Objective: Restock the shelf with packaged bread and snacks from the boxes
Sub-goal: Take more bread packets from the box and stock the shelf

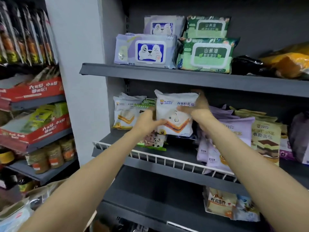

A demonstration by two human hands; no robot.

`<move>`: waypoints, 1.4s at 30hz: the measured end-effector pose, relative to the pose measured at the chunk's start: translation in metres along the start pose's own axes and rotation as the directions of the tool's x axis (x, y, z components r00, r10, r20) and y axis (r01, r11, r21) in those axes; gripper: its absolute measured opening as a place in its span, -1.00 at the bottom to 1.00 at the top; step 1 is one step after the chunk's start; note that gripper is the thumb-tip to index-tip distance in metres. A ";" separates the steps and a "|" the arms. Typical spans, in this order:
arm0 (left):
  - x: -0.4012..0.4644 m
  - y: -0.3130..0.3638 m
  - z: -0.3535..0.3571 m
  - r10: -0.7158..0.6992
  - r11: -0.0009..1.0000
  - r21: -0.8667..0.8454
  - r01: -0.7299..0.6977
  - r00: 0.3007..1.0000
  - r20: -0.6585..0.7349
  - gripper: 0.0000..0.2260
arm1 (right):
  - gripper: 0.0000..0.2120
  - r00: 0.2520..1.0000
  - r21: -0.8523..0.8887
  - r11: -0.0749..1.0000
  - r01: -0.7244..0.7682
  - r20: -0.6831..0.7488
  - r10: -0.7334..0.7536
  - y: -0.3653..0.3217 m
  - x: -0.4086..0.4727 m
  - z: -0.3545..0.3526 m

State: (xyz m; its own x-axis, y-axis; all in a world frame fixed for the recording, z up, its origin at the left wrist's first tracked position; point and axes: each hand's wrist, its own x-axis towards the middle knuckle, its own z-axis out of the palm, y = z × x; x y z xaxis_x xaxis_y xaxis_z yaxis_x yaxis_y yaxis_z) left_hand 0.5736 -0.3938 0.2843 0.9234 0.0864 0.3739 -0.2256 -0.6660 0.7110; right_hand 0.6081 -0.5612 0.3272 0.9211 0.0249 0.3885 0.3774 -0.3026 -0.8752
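A white bread packet (173, 113) with a blue-filled sandwich picture stands upright over the middle shelf (180, 166). My left hand (147, 121) grips its lower left edge and my right hand (195, 106) grips its upper right side. To its left stands a similar white packet (124, 113) with a yellow-filled sandwich. A green panda snack pack (153, 142) lies below the held packet. Purple bread packets (234, 131) and a yellow-green cake packet (266, 139) stand to the right.
A white wire rail (167, 160) runs along the middle shelf's front. Wet-wipe packs (147, 51) fill the top shelf. Toast packets (220, 205) sit on the lower shelf at the right. Red display boxes (33, 129) and jars crowd the neighbouring shelves at the left.
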 end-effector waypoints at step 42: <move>0.024 -0.054 -0.022 0.238 0.717 0.651 -0.250 0.965 0.108 -0.43 | -0.57 0.972 -0.562 0.804 0.195 0.004 -0.234 0.051 0.011 0.068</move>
State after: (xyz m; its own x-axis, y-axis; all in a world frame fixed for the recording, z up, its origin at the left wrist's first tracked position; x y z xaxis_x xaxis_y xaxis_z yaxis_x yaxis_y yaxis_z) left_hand 0.6012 -0.3396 0.2675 0.8712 -0.1554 0.4656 -0.1903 -0.9813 0.0284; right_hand 0.6438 -0.5116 0.2676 0.8078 0.0989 0.5810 0.4296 -0.7738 -0.4656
